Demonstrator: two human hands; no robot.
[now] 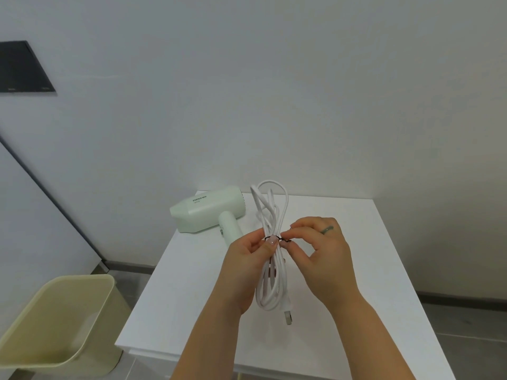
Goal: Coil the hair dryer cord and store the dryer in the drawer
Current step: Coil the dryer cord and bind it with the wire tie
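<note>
cord [270, 226] coiled, upright | left hand [244, 270] grips it from left | right hand [323, 256], opposite, pinches tie [282, 239] (round cord's middle)

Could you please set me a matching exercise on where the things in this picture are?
Things:
1. dryer
2. cord
3. bin
4. tie

Places:
A. on the floor, left of the table
B. looped in a bundle, held in the left hand
C. lying on the table
D. round the bundle, pinched by the right hand

Pairs: 1-C, 2-B, 3-A, 4-D.
</note>
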